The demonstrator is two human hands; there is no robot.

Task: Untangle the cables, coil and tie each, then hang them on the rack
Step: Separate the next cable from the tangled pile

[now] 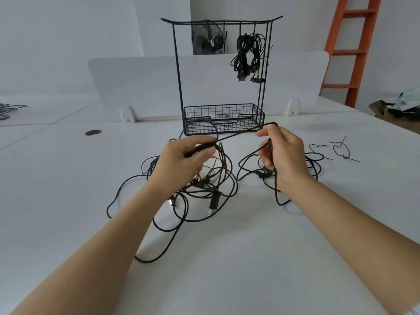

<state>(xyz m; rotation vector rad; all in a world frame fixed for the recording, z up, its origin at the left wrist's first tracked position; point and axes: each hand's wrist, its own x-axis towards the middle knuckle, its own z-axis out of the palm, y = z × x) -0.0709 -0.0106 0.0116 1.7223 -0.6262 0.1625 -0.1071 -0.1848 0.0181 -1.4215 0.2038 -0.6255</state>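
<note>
From the head camera, both hands are raised just above the counter [227,280], in front of the wire rack [179,76]. The left hand [181,162] has its fingers curled round a few strands of black cable [238,133]. The right hand [286,155] pinches the same cable where it bends into a small loop at the fingertips, and more of it drops down past the palm. The hands are apart, with a straight run of cable stretched between them.

Below the left hand lies the tangle [204,189], a heap of black and brownish leads with a plug showing (how many cables it holds cannot be told). A smaller cluster sits beneath the right hand. Two coiled cables [247,55] already hang from hooks at the right of the rack, and loose twist ties [341,151] lie on the counter to the right.

The step in hand looks like untangling — drawing one cable out of the heap. The next move likely calls for following that strand back through the crossings and lifting it free without tightening any knot. Only then can it be coiled.
</note>
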